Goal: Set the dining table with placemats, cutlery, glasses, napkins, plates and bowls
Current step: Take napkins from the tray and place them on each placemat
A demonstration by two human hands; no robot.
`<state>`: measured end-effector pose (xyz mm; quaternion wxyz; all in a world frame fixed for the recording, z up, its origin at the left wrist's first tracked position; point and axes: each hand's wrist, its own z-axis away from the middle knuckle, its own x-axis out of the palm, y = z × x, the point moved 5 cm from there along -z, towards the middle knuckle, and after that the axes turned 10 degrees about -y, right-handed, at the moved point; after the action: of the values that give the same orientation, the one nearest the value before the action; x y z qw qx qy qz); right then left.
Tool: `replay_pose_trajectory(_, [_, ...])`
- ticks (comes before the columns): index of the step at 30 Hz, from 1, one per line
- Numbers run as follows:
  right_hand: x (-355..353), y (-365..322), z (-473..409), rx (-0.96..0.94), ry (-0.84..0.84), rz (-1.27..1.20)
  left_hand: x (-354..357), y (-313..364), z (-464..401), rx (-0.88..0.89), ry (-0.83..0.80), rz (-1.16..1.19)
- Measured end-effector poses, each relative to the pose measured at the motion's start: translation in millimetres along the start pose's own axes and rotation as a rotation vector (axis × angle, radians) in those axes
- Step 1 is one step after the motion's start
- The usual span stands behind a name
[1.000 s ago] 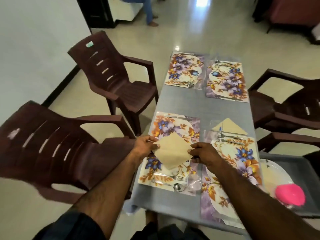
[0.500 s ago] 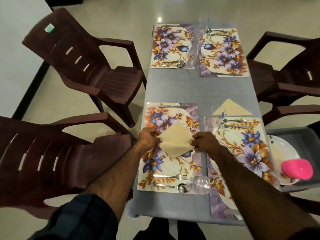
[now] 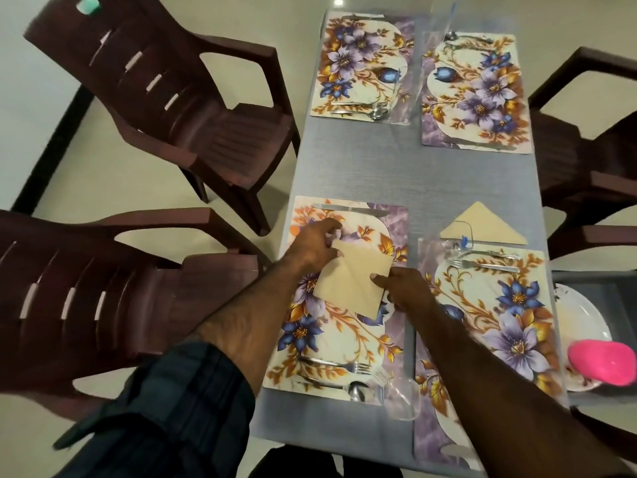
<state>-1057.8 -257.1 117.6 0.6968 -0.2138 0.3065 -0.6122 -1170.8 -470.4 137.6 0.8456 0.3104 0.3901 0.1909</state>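
Since a moment ago our view has tipped further down over the bench [image 3: 406, 174], and the tan napkin [image 3: 353, 281] now sits a little flatter and squarer between our hands above the near-left placemat [image 3: 339, 343]. Our left hand [image 3: 312, 248] has its fingers [image 3: 332, 236] pinched on the napkin's upper left corner; our right hand [image 3: 410, 291] has its fingers clamped on the napkin's right edge.

Around that placemat: a knife [image 3: 348, 208] lies along its far edge, a fork [image 3: 336, 364] and spoon [image 3: 341, 386] along its near edge, and a clear glass [image 3: 401, 398] lies just beside the spoon at the near right corner. To the right of it a second placemat [image 3: 496, 315] carries cutlery at its far end, with a folded triangular napkin [image 3: 482, 225] and another glass [image 3: 463, 236] just beyond. Further right, a grey tray [image 3: 617, 291] holds a white plate [image 3: 582, 315] and a pink bowl [image 3: 603, 362]. Two more placemats lie at the bench's far end. Brown chairs [image 3: 193, 108] stand along both sides; nothing blocks the napkin.
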Motion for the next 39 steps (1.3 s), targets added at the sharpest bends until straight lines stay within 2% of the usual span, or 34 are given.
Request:
replay_pose_trajectory(3, [0.4, 1.8, -9.9, -0.049, 0.08, 0.023, -0.4, -14.1, 22.0, -0.034, 0.177, -0.248])
replay_pose_trajectory(5, [0.1, -2.6, -10.5, -0.091, 0.127, 0.199, 8.7, -27.0, 34.6, -0.068, 0.162, -0.389])
replay_pose_trajectory(9, [12.1, -18.2, 9.1, -0.368, 0.196, 0.623, 15.7, -37.9, 41.1, -0.179, 0.126, -0.339])
replay_pose_trajectory(11, [25.5, -20.1, 15.0, -0.533, 0.077, 0.73, 14.8, -40.3, 38.9, -0.226, 0.115, -0.297])
replay_pose_trajectory(13, [38.9, -17.2, 15.6, -0.605, -0.148, 0.792, 13.8, -41.4, 37.1, -0.235, 0.113, -0.273])
replay_pose_trajectory(15, [43.0, -18.5, 15.8, -0.62, -0.224, 0.771, 12.8, -42.0, 36.3, -0.226, 0.099, -0.281])
replay_pose_trajectory(17, [34.0, -20.0, 12.6, -0.607, -0.095, 0.734, 11.3, -43.9, 36.0, -0.227, 0.09, -0.297])
replay_pose_trajectory(19, [24.1, -16.1, 8.4, -0.579, 0.034, 0.805, 11.2, -44.1, 34.7, -0.235, 0.073, -0.316])
replay_pose_trajectory(21, [20.5, -10.7, 5.1, -0.538, 0.018, 0.909, 12.0, -43.1, 34.9, -0.233, 0.058, -0.314])
replay_pose_trajectory(23, [20.8, -6.7, 4.4, -0.464, -0.067, 0.986, 9.8, -39.3, 37.4, -0.186, 0.111, -0.301])
replay_pose_trajectory(25, [19.5, -5.9, 3.7, -0.431, -0.09, 1.029, 5.8, -31.3, 41.9, -0.047, 0.233, -0.404])
replay_pose_trajectory(26, [17.7, -7.0, 2.6, -0.437, -0.072, 1.044, 7.5, -24.8, 42.4, 0.042, 0.244, -0.517])
replay_pose_trajectory(28, [11.6, -11.8, -1.6, -0.46, 0.043, 1.1, 21.4, -14.1, 40.7, 0.243, 0.111, -0.789])
replay_pose_trajectory(30, [3.2, -18.8, -4.7, -0.45, 0.232, 1.151, 35.6, -12.4, 38.8, 0.356, -0.069, -0.972])
replay_pose_trajectory(32, [1.9, -22.6, -0.7, -0.49, 0.342, 1.159, 41.5, -18.3, 40.6, 0.329, -0.159, -1.016])
replay_pose_trajectory(35, [18.9, -12.7, 12.3, -0.656, 0.232, 1.248, 41.8, -26.3, 53.8, 0.212, -0.14, -0.996])
replay_pose_trajectory(37, [27.3, 2.9, 16.2, -0.618, 0.142, 1.346, 44.4, -30.1, 64.7, 0.117, -0.13, -0.971])
replay_pose_trajectory(39, [26.7, 14.3, 14.3, -0.49, 0.144, 1.366, 49.3, -28.9, 73.2, 0.058, -0.102, -0.929])
